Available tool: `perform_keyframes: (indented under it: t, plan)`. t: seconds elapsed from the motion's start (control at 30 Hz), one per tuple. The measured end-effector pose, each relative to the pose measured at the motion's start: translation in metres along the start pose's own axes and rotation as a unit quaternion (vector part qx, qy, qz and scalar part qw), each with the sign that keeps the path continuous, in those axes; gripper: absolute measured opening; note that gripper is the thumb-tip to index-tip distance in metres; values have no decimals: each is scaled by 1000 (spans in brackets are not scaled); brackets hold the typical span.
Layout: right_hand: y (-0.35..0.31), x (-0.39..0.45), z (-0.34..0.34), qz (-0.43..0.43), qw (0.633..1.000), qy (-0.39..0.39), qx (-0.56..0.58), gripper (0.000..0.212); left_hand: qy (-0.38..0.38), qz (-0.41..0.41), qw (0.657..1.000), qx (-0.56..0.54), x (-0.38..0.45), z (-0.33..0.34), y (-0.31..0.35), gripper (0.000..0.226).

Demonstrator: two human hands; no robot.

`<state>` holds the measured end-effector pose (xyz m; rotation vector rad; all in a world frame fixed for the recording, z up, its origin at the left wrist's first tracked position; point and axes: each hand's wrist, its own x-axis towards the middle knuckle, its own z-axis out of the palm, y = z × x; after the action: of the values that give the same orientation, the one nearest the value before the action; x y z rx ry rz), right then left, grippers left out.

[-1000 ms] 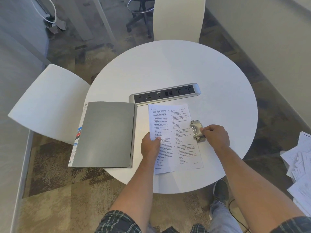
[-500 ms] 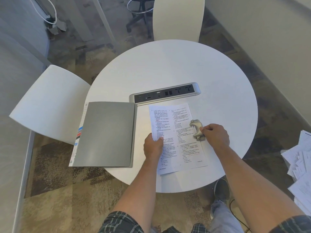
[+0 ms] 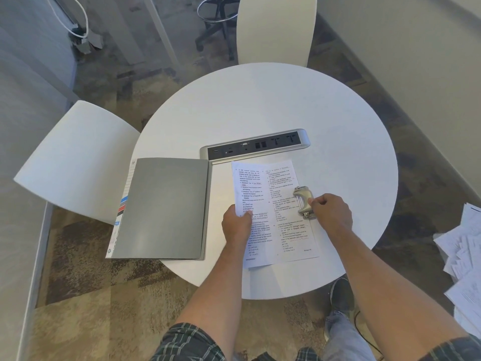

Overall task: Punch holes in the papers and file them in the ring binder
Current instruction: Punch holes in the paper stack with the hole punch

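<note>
On the round tabletop (image 3: 260,105), the left hand (image 3: 238,227) pinches the papers (image 3: 270,212); the right hand (image 3: 330,212) grips the hole punch (image 3: 302,201).

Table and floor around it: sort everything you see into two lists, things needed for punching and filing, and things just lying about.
Needed: printed sheet, hole punch, grey binder, left hand, right hand.

Lying about: socket strip, white chairs, loose papers on the floor, cable.

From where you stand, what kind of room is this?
Probably an office meeting room: a round white table with a built-in power socket strip, white chairs and carpet floor.
</note>
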<state>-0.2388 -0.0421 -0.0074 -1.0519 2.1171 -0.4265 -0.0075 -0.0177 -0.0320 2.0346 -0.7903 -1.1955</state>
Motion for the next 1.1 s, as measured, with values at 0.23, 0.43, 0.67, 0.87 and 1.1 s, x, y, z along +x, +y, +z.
perform_keyframes:
  t: [0.23,0.43,0.67,0.87,1.1]
  plan:
    - [-4,7,-7,5,999,-24,-29,23,-12,4,999,37,4,0,0,13]
    - [-26,12,-16,5,985,-29,-170,23,-18,10,999,50,7,-2,-2,14]
    - [-23,20,-26,-7,980,-53,-190,43,-36,23,997,63,10,-6,-7,17]
    - [-27,24,-33,9,972,-73,-221,50,-62,39,996,55,15,-14,-11,18]
    - [-34,32,-30,-8,960,-85,-265,42,-58,54,995,62,17,-14,-14,23]
